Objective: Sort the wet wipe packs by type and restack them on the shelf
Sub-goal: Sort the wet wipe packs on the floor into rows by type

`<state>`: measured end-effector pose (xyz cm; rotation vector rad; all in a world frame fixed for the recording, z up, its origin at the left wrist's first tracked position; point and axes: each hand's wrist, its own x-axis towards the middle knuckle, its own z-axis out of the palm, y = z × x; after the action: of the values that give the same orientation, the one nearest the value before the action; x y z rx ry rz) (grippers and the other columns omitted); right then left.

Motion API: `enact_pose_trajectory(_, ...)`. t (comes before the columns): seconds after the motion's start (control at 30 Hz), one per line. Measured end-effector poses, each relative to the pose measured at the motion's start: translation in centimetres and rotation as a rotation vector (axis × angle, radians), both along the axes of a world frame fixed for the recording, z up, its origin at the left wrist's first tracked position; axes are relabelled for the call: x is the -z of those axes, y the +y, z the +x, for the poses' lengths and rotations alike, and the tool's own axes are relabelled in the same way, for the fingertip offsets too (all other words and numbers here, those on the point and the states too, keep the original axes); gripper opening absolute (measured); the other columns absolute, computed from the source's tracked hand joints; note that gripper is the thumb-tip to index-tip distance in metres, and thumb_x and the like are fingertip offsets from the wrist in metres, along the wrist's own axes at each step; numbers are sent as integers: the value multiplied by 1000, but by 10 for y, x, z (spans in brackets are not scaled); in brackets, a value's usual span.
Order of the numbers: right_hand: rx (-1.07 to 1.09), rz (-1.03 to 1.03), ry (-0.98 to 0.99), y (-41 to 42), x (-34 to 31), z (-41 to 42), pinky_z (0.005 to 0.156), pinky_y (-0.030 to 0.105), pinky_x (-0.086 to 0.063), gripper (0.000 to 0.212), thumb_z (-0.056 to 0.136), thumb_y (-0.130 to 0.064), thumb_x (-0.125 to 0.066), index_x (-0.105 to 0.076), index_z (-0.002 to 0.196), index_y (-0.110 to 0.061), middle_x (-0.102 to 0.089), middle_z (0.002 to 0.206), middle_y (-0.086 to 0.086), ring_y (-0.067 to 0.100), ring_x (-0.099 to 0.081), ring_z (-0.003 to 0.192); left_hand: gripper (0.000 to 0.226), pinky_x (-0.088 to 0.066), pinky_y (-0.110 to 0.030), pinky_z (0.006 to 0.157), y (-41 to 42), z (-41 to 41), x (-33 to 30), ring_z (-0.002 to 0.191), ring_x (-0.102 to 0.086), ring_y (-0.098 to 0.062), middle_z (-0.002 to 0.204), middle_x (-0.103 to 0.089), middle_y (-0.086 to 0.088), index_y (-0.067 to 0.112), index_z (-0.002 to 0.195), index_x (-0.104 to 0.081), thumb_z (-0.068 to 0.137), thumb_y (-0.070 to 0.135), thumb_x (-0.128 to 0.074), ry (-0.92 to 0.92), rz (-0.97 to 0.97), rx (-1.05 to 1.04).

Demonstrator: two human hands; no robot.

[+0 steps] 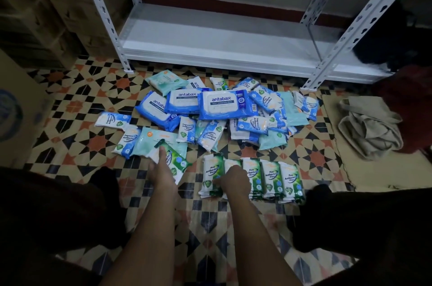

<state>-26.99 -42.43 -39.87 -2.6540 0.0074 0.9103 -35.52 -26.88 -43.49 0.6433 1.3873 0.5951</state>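
Observation:
A mixed heap of wet wipe packs lies on the patterned floor: large blue antabax packs (225,103), small blue fragrance packs (252,124) and pale teal packs (149,139). In front of it a row of green pine packs (272,177) lies side by side. My left hand (161,170) grips a green pine pack (174,159) at the heap's near left edge. My right hand (235,181) rests curled on the left end of the green row, pinching a pack (211,175) there. The white metal shelf (210,35) stands behind the heap.
Cardboard boxes (14,112) stand at the left. A crumpled beige cloth bag (369,126) lies on the right by the shelf's leg (313,79). My dark-clad knees flank the arms on both sides.

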Motion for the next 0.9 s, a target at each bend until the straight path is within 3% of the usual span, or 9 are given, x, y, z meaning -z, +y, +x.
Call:
enact_pose_trajectory(0.07, -1, -34, -56, 2, 0, 1, 77, 34, -54, 41, 77, -35, -82, -66, 107, -12, -68, 109, 7, 28, -68, 99, 64, -53, -46, 97, -2, 0, -2, 116, -62, -29, 133, -63, -4, 17, 134, -61, 85, 57, -73, 156, 80, 139)
enact_pose_trajectory(0.17, -106, 4, -106, 7, 5, 3, 88, 40, -55, 31, 83, -22, -75, -65, 111, -15, -61, 119, 10, 31, -59, 112, 42, -51, -38, 86, -10, 2, 5, 101, -61, -26, 127, -64, -7, 9, 131, -60, 97, 32, -66, 233, 83, 315)
enact_pose_trajectory(0.3, -402, 56, -213, 5, 12, -2, 107, 39, -39, 52, 90, -11, -61, -57, 140, -25, -44, 146, 7, 33, -40, 129, 34, -59, -45, 84, -11, 5, 19, 94, -68, -33, 118, -69, -16, 11, 126, -62, 92, 9, -62, 302, 90, 582)
enact_pose_trajectory(0.4, -480, 34, -176, 2, 18, -15, 112, 41, -33, 57, 93, -22, -64, -49, 147, -33, -35, 156, 2, 33, -33, 136, 41, -48, -30, 69, -15, 7, 17, 96, -59, -28, 115, -63, -11, 11, 134, -57, 94, -1, -54, 336, 176, 751)
enact_pose_trajectory(0.47, -475, 9, -176, 0, 21, -20, 112, 43, -32, 55, 93, -26, -64, -50, 145, -35, -38, 152, 2, 31, -32, 136, 45, -44, -28, 66, -16, 9, 18, 99, -57, -26, 119, -62, -10, 11, 140, -54, 97, -1, -52, 337, 215, 804)
enact_pose_trajectory(0.6, -453, -31, -195, 4, 16, -20, 110, 43, -32, 47, 92, -19, -60, -59, 136, -36, -50, 136, 8, 32, -37, 130, 58, -51, -42, 100, -18, 5, 26, 122, -57, -30, 142, -57, -9, 18, 153, -41, 98, 2, -51, 301, 267, 914)
enact_pose_trajectory(0.8, -404, -79, -194, 10, 12, -24, 111, 45, -32, 38, 94, -18, -57, -67, 129, -30, -53, 130, 9, 32, -39, 130, 67, -58, -43, 87, -25, 2, 41, 108, -63, -29, 129, -63, -14, 16, 145, -48, 85, -14, -50, 337, 374, 988)
enact_pose_trajectory(0.9, -323, -73, -229, 13, 15, -32, 107, 43, -34, 34, 94, -20, -56, -68, 124, -28, -56, 127, 8, 31, -42, 127, 65, -51, -37, 95, -31, 0, 37, 120, -58, -30, 134, -59, -11, 12, 147, -47, 86, -9, -57, 408, 417, 1037)
